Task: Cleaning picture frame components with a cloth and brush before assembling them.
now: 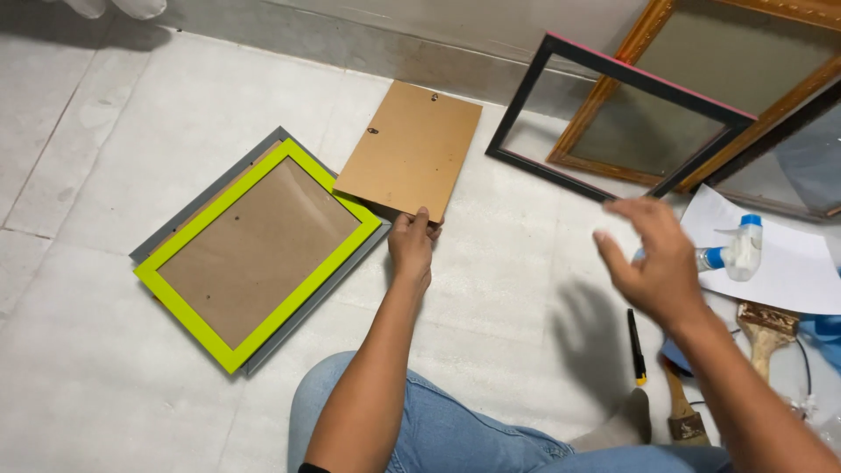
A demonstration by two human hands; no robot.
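Head view: left hand [410, 248] on board, right hand [653, 263] raised.
Left fingers pinch the flat brown backing board [409, 149] at its near corner on the tiled floor [491, 289]; right fingers apart, blurred, empty, above it.

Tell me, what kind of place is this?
Probably a picture-framing work spot on a tiled floor: empty frames lean on the wall, a lime-green frame lies flat, and a spray bottle and brushes sit nearby.
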